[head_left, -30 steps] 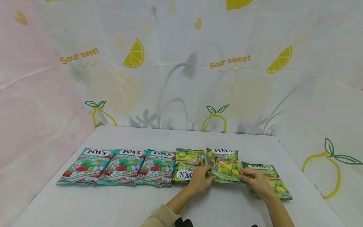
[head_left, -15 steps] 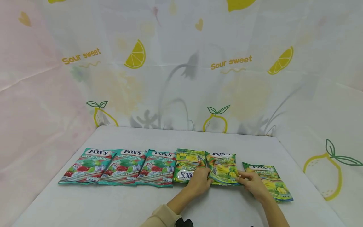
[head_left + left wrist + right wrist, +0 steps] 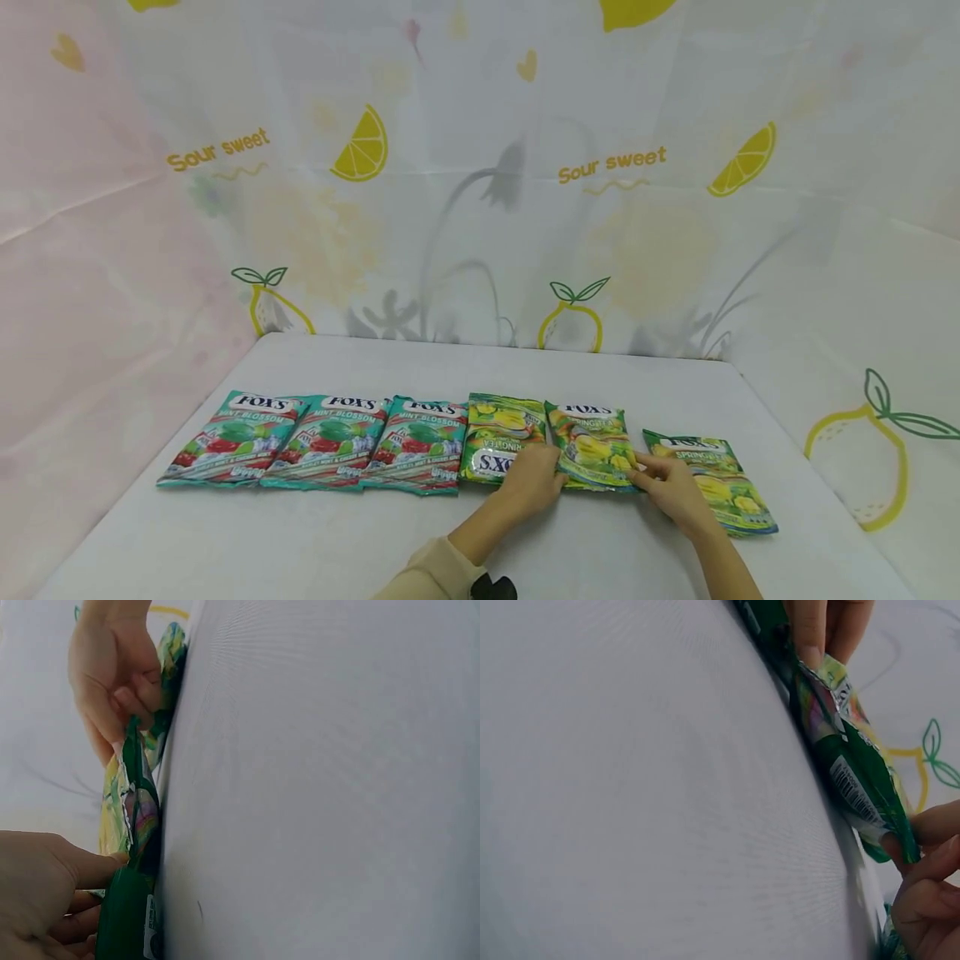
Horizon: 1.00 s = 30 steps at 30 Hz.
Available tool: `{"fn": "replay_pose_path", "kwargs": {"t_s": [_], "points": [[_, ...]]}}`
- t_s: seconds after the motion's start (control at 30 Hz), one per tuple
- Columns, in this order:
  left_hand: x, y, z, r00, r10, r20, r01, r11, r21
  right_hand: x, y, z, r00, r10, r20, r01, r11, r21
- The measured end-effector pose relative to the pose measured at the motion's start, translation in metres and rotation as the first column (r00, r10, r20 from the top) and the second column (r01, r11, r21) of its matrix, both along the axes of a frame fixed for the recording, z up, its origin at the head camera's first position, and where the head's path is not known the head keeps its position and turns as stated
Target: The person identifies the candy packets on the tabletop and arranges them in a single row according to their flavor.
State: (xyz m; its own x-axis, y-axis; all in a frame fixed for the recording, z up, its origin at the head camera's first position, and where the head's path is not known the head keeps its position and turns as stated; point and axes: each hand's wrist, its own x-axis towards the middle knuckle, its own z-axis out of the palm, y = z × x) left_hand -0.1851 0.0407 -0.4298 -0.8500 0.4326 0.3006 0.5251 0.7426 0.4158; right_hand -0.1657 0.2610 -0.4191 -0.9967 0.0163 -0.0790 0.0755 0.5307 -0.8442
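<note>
Both hands are on a yellow-green Fox's Spring Tea candy bag (image 3: 590, 446), its label upright to me in the head view. My left hand (image 3: 531, 479) pinches its near left corner, thumb and fingertips on the edge in the left wrist view. At the near right corner my right hand (image 3: 675, 493) pinches the seam, clearly visible in the right wrist view. Just left lies another Spring Tea bag (image 3: 504, 429), turned upside down and partly behind my left hand. A third Spring Tea bag (image 3: 723, 485) lies tilted to the right, partly hidden by my right hand.
Three teal Fox's Mint Blossom bags (image 3: 234, 437) lie in a row on the left, edges touching or overlapping. The white table (image 3: 337, 546) extends in front of the row and behind it. A lemon-printed cloth (image 3: 465, 208) hangs at the back and sides.
The candy bag between my hands has come down slightly toward me and left, against the upside-down bag. Both hands keep their pinch. In the last half second almost nothing moved.
</note>
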Motion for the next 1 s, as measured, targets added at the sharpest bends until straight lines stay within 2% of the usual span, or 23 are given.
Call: {"fn": "replay_pose_path", "kwargs": {"t_s": [0.17,0.3,0.43,0.63,0.73,0.77,0.87,1.0], "points": [[0.000,0.005,0.002,1.000,0.011,0.029,-0.008,0.995,-0.094,0.003,0.002,0.000,1.000,-0.011,-0.005,0.011,0.997,0.076],[0.001,0.006,0.005,0.999,0.018,0.045,-0.013,0.993,-0.118,0.005,0.001,0.000,0.999,-0.037,0.004,0.036,0.993,0.109],[0.004,0.005,0.006,0.999,0.024,0.047,-0.021,0.997,-0.077,0.009,-0.001,0.000,0.997,-0.072,0.016,0.069,0.989,0.132],[0.009,0.004,0.004,0.997,0.070,0.018,-0.071,0.994,0.078,0.011,-0.004,0.001,0.996,-0.088,0.007,0.086,0.987,0.137],[0.009,0.004,0.004,0.998,0.067,-0.013,-0.065,0.994,0.091,0.009,-0.004,0.000,0.997,-0.082,-0.011,0.083,0.986,0.144],[0.009,0.004,0.004,0.998,0.059,-0.022,-0.057,0.995,0.082,0.009,-0.005,0.001,0.996,-0.086,-0.011,0.087,0.986,0.144],[0.009,0.005,0.004,0.997,0.045,-0.063,-0.046,0.999,-0.014,0.008,-0.005,0.000,0.996,-0.088,-0.027,0.091,0.984,0.151],[0.010,0.006,0.006,0.994,0.041,-0.104,-0.057,0.985,-0.162,0.010,-0.006,-0.002,0.994,-0.090,-0.064,0.101,0.979,0.179]]}}
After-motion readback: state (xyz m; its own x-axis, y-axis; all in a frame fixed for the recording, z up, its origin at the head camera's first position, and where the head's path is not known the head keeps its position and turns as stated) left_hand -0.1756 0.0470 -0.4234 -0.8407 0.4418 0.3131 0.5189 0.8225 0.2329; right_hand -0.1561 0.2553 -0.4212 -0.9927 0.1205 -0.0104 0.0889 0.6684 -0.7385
